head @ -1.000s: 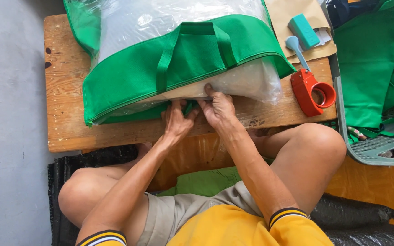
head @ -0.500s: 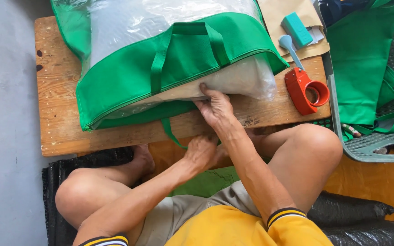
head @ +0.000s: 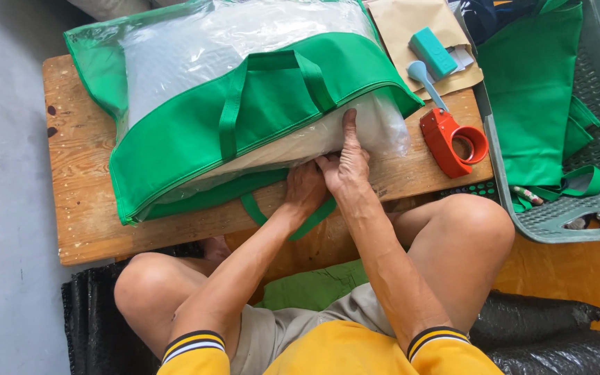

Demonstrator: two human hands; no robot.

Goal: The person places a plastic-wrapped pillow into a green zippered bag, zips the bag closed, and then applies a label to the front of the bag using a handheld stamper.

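Two bare hands meet at the near edge of a large green fabric zip bag with clear plastic panels (head: 244, 104), which lies on a low wooden plank table (head: 78, 208), long axis running left to right, just beyond the fingers. The right hand (head: 347, 161) rests flat, fingers together, pressing the plastic-wrapped white filling (head: 376, 125) inward. The left hand (head: 305, 187), touching it, curls closed at the bag's lower green strap (head: 255, 208); what it pinches cannot be told. A red tape dispenser (head: 453, 139) lies well right.
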